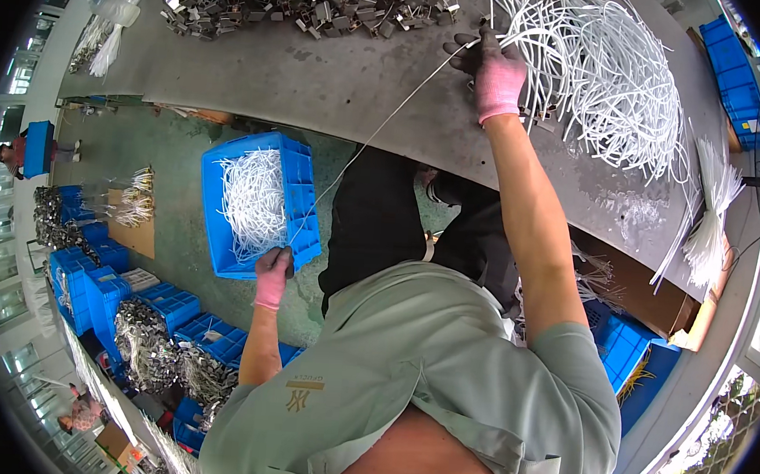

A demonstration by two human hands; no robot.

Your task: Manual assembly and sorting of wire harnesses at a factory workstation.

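Observation:
My right hand (494,73), in a pink glove with dark grey fingers, is over the metal table beside a heap of white wires (616,73). Its fingertips pinch one end of a single thin white wire (395,112). That wire slants across the table edge and down past my legs toward my left hand (274,275). The left hand, gloved alike, is closed at the near corner of a blue crate (299,171), and the wire runs into its fingers. Inside the crate lies a tangle of white wires (255,202).
Many small dark metal-cased parts (299,2) cover the table's far side. A bundle of white wires (710,220) hangs over its right end. Blue crates (98,305) with parts stand on the floor at left. Another person (17,154) carries a blue crate farther off.

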